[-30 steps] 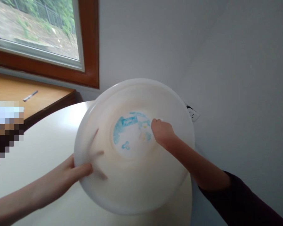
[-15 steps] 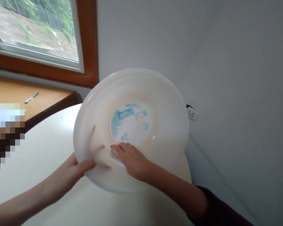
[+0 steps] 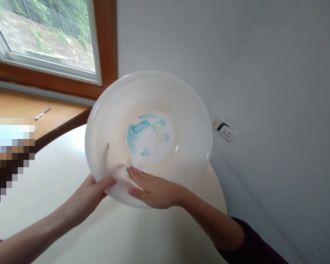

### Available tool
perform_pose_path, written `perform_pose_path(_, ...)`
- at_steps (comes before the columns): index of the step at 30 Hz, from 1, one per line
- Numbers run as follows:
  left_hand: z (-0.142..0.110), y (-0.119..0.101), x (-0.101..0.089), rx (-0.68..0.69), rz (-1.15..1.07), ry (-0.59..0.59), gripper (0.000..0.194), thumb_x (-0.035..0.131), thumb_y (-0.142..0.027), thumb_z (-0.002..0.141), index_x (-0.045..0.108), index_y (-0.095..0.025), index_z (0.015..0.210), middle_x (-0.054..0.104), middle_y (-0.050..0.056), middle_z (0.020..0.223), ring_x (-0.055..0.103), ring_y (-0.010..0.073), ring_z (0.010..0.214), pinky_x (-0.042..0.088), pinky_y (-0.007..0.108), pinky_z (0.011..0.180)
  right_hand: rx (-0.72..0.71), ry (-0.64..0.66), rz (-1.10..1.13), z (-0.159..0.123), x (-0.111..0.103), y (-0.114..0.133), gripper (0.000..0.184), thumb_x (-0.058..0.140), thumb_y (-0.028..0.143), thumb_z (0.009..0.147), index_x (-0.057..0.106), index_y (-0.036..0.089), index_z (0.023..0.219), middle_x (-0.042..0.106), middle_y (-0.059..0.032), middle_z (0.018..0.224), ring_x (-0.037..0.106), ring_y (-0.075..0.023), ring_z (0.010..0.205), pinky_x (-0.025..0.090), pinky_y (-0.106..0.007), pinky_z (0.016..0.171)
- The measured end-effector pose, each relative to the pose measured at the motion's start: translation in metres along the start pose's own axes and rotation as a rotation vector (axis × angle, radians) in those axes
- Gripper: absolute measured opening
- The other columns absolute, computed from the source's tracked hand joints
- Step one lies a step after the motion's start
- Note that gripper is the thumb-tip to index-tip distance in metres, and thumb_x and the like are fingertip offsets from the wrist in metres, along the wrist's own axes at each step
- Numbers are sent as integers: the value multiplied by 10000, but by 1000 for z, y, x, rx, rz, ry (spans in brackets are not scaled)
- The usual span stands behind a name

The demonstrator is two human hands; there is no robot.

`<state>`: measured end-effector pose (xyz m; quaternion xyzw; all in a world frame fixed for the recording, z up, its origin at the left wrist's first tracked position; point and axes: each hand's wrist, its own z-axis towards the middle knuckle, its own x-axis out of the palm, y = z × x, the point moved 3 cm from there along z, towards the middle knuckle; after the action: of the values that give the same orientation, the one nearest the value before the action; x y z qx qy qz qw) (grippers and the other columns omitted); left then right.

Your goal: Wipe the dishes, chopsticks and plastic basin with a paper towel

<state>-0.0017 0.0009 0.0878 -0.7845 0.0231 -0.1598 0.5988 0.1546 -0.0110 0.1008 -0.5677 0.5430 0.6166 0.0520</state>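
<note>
A large white plastic basin (image 3: 192,110) is held tilted above the round table, its inside facing me. Blue and yellow print marks its bottom. My left hand (image 3: 95,192) grips the lower left rim, thumb inside; its other fingers show faintly through the wall from behind. Against the lower inner wall, my right hand (image 3: 154,189) presses a crumpled white tissue (image 3: 133,165) under its fingers. The right thumb sits apart from the fingers, and part of the tissue is hidden beneath the hand.
A white round table (image 3: 57,168) lies below the basin. At left stands a wooden desk (image 3: 16,102) with a pen (image 3: 42,113) on it, under a wood-framed window (image 3: 110,44). The wall on the right carries a power socket (image 3: 227,132).
The basin has shifted slightly up and left in view. My right hand has turned flatter, its thumb now showing, and more of the tissue is visible. My left hand keeps the rim.
</note>
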Motion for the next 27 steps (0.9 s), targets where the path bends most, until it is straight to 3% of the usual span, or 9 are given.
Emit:
perform_pose_path(6,2,14,-3,80,132,68,441,646,-339,646,669,-166,1051,694,79,1080,565,309,1097,450,387,943,-5,-49,280,20,-3,1,578,243,358,956,109,70,1440,47,-118,1520,34,-176,1396,49,-370,1139)
perform_pose_path(9,-1,16,-1,88,223,42,374,617,-361,665,707,-144,956,716,93,1006,581,332,1064,440,417,948,-64,-215,499,36,-19,13,508,348,256,920,255,175,1413,207,-52,1505,158,-180,1382,121,-384,1131)
perform_pose_path(14,-5,10,-4,127,323,14,486,636,-417,662,661,-179,1084,658,62,1157,497,325,1183,350,424,1037,-272,-459,985,46,-67,30,435,322,102,821,450,202,1225,521,-18,1289,468,-144,1200,386,-357,1014)
perform_pose_path(19,2,18,-21,65,334,115,667,605,-548,670,562,-189,1230,618,79,1220,474,330,1205,310,467,1055,-394,-905,1202,29,-115,5,196,344,148,763,502,200,866,625,-57,1034,522,-169,1126,439,-418,963)
perform_pose_path(23,4,20,-23,80,337,139,597,608,-549,661,623,-193,1140,605,73,1241,480,322,1200,350,424,1035,-351,-1121,1298,30,-119,-19,72,424,152,713,454,217,719,641,-48,834,597,-180,968,459,-413,935)
perform_pose_path(27,5,19,-14,70,338,216,469,590,-516,684,677,-200,1019,666,69,1139,545,318,1124,400,411,991,-367,-1281,1474,41,-108,-25,150,528,98,664,451,216,717,604,25,705,621,-126,769,474,-353,911)
